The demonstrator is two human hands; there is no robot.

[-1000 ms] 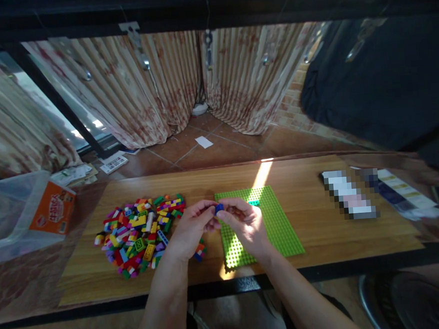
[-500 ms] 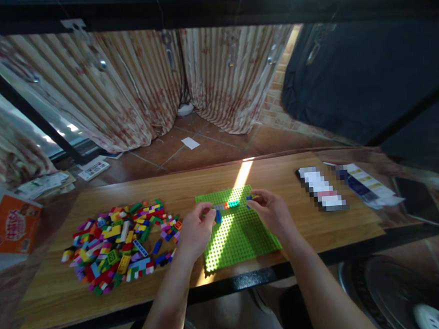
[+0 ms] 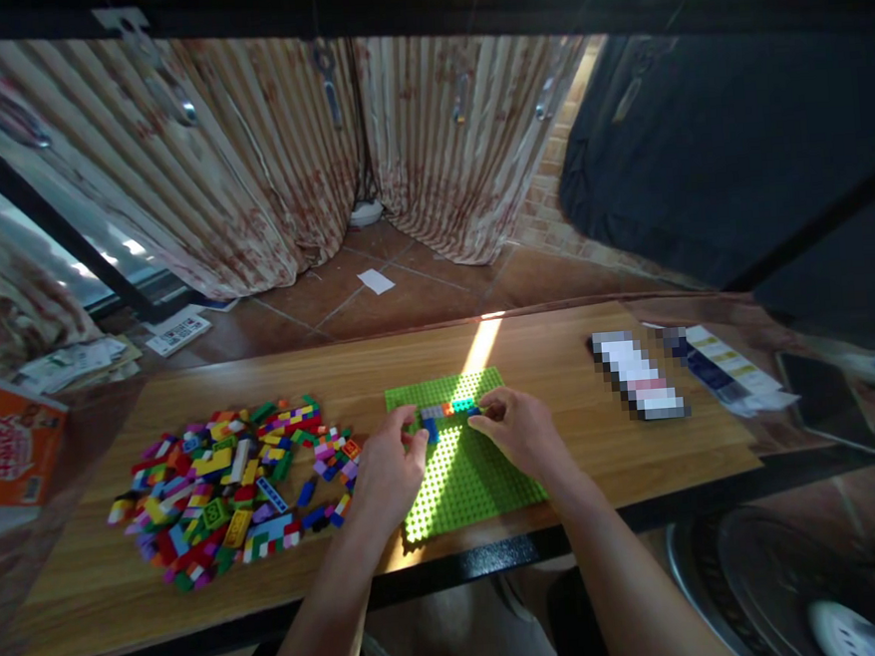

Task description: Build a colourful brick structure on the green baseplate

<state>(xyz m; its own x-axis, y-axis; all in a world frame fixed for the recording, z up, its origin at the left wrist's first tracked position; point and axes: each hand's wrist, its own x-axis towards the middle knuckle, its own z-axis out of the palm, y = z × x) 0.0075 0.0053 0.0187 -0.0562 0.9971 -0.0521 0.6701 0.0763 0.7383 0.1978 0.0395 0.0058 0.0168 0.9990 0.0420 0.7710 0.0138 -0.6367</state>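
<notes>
A green studded baseplate (image 3: 477,470) lies on the wooden table (image 3: 560,359) in front of me. A short row of grey, orange and teal bricks (image 3: 449,408) stands near its far edge. My left hand (image 3: 388,469) rests on the plate's left edge, fingers pinched on a dark blue brick (image 3: 431,430) just below that row. My right hand (image 3: 516,430) lies over the plate's right half, its fingertips closed at the row's right end on something small that I cannot make out.
A heap of several loose coloured bricks (image 3: 231,482) lies left of the plate. An orange box (image 3: 7,448) stands at the far left. Papers and a blurred packet (image 3: 640,374) lie at the right, beside a dark tablet (image 3: 823,386). A fan (image 3: 801,592) sits below the table edge.
My hands came apart from holding a blue brick together in the air and dropped to the plate. The right hand has moved left to the row's end; the view shifted right.
</notes>
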